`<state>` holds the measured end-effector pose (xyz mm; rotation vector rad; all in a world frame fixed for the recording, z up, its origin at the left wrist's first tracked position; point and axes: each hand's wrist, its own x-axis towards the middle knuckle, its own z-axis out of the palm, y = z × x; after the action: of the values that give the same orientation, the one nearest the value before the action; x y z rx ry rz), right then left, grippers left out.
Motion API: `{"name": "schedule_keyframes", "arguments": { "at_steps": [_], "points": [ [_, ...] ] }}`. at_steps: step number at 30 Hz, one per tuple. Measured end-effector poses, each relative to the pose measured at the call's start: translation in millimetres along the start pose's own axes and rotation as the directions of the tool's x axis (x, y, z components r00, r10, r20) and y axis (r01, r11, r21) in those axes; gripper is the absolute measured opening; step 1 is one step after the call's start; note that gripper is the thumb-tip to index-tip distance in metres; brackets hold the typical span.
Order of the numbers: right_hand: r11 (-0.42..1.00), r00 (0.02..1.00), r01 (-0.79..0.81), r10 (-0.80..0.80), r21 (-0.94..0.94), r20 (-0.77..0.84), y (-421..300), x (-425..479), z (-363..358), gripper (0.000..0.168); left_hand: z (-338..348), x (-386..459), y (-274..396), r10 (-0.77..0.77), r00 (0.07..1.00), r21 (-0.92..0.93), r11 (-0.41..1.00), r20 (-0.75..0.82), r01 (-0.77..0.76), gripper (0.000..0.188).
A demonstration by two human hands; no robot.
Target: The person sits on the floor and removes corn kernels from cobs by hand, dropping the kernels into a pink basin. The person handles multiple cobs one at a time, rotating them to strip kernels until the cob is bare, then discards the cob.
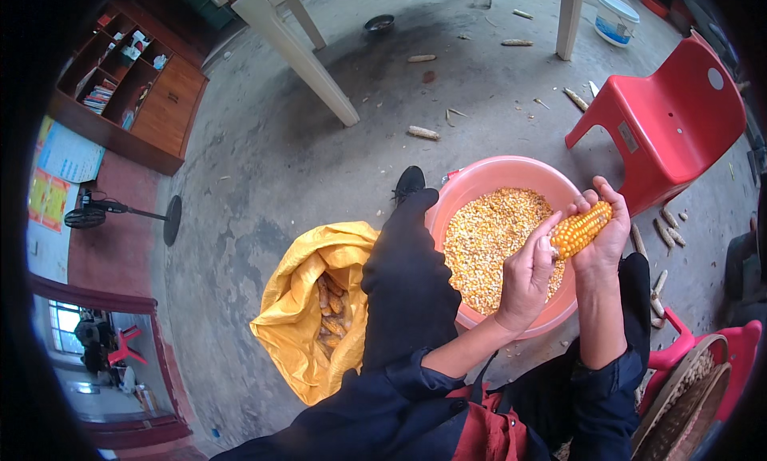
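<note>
An ear of yellow corn (580, 230) is held between my two hands, tilted above the right side of a pink plastic basin (500, 166). My right hand (608, 239) cradles it from behind and below, with the palm turned up. My left hand (530, 275) grips its lower left end, thumb and fingers against the kernels. Loose corn kernels (491, 245) fill much of the basin's floor. Left of my leg, a yellow woven sack (281, 317) stands with its mouth wide, and several corn ears (331, 311) lie inside.
A red plastic chair (665, 113) stands beyond the basin to the right. Bare corn cobs (423, 132) are scattered over the concrete floor, several beside the chair. Woven baskets (689, 395) rest on a pink seat at lower right. Table legs (299, 53) and a white bucket (616, 19) stand farther off.
</note>
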<state>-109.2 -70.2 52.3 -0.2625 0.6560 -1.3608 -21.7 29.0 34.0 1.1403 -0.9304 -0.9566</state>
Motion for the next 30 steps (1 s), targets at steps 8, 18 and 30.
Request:
{"name": "schedule_keyframes", "arguments": {
  "at_steps": [8,18,30],
  "points": [
    [0.989,0.983,0.118,-0.103,-0.090,0.152,-5,-1,1,0.020,-6,8,11,-0.420,0.876,-0.478,0.735,0.237,0.481,0.048],
    [0.995,0.998,0.034,-0.029,-0.091,0.059,-9,2,3,0.020,1,4,-1,-0.337,0.931,-0.471,0.804,0.139,0.362,0.040],
    [0.992,0.996,0.089,-0.092,-0.087,-0.022,-15,4,-2,0.020,3,1,-4,-0.244,0.953,-0.320,0.901,0.182,0.292,0.041]
  ]
}}
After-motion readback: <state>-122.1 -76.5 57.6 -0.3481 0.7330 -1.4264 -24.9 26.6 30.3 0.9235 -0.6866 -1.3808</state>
